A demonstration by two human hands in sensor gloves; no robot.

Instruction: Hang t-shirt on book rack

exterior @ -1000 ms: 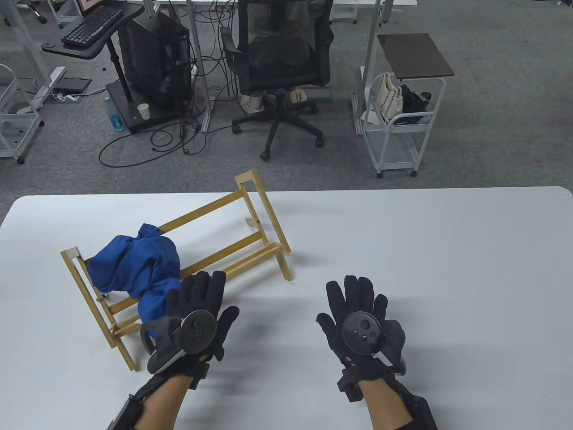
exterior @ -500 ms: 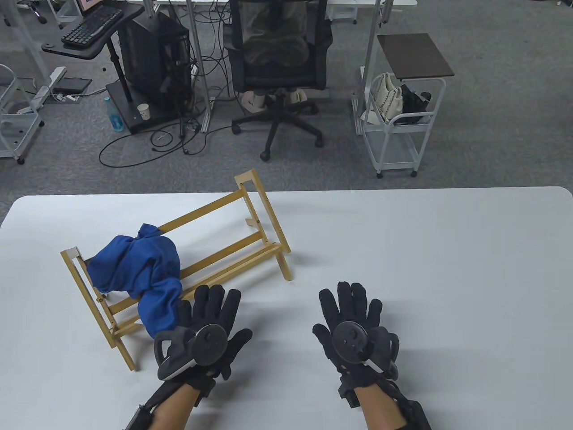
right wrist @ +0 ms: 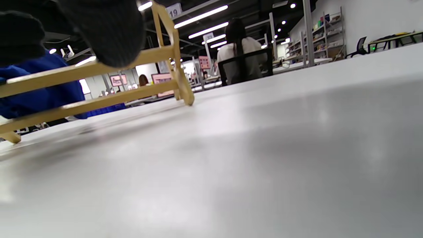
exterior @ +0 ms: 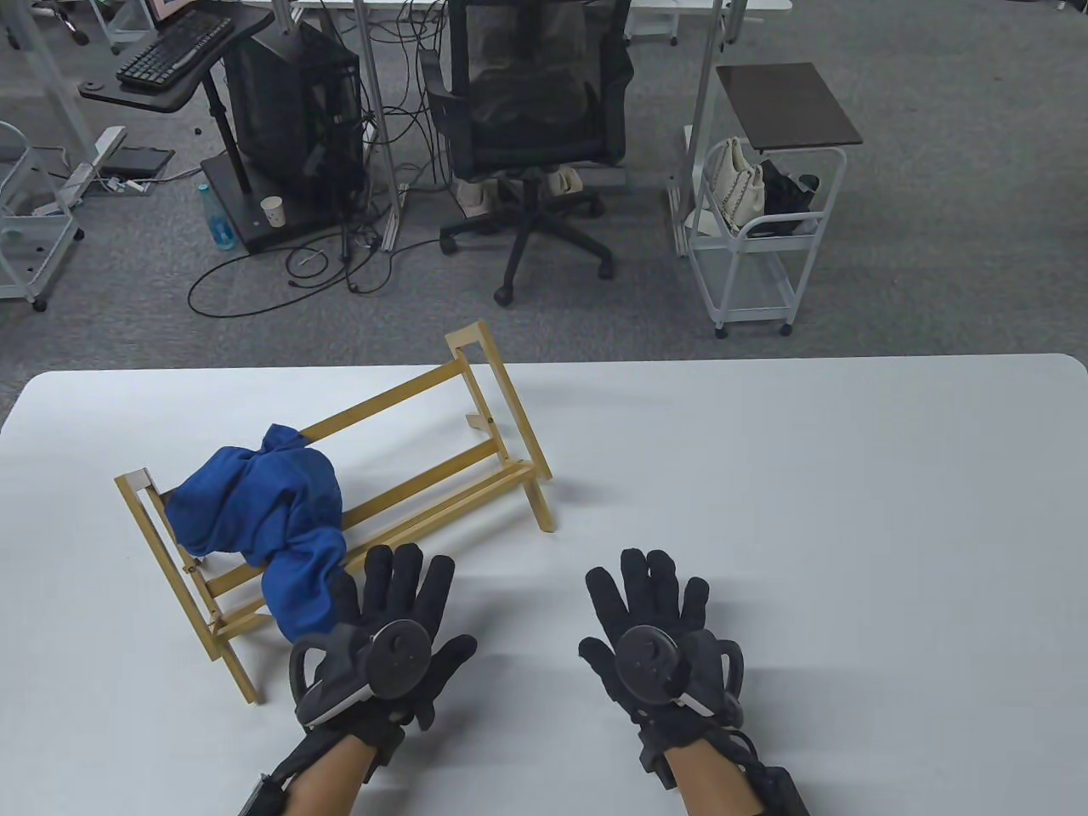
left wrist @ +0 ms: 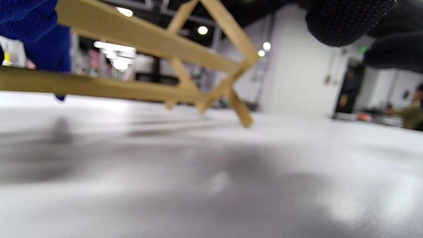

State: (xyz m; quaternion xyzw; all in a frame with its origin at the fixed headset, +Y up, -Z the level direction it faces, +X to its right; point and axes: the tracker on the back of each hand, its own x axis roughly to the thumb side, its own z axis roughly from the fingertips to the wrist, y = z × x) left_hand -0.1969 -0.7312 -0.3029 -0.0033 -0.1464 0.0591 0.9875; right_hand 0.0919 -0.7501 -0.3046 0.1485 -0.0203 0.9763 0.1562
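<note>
A wooden book rack (exterior: 476, 408) stands on the white table (exterior: 807, 476), left of centre. A crumpled blue t-shirt (exterior: 263, 510) hangs over the rack's left part, its lower end drooping to the front rails. My left hand (exterior: 399, 595) lies flat and open on the table just in front of the rack, beside the shirt's lower end. My right hand (exterior: 646, 599) lies flat and open on the table to the right, holding nothing. The left wrist view shows the rack (left wrist: 148, 43) and the shirt (left wrist: 36, 26). The right wrist view shows the rack (right wrist: 99, 69) and the shirt (right wrist: 43, 89).
Beyond the table's far edge stand an office chair (exterior: 531, 110), a white trolley (exterior: 756, 238) with bags, and a computer stand (exterior: 289, 119) with cables on the floor.
Both hands have drawn back toward me. The left hand moved a little right, away from the shirt; the right hand moved left and nearer. The rack and shirt have not moved.
</note>
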